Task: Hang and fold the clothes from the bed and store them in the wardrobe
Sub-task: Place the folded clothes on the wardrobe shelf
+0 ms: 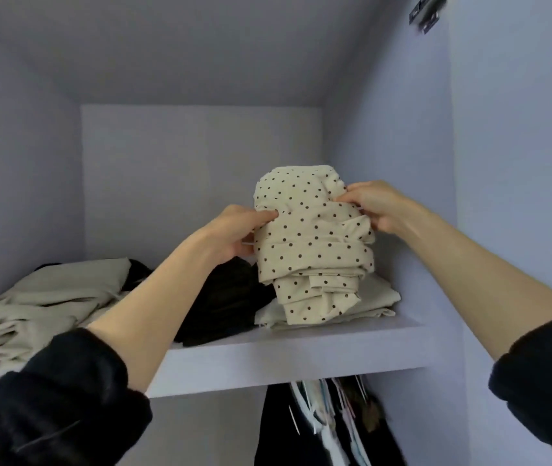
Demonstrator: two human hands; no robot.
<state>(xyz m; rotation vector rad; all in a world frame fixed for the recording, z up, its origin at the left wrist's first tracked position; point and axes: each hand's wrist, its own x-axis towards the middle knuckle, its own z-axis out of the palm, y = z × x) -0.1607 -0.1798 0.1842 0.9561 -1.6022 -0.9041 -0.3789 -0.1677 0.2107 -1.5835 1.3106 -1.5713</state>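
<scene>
A folded cream fabric bundle with dark polka dots [311, 243] is being held above the pale lilac wardrobe shelf [288, 358], grasped at its left side by the left hand [231, 235] and pinched at its right by the right hand [373, 205]; its lower edge is being rested on a folded plain cream cloth [380, 299], beside a crumpled black garment [226, 304].
</scene>
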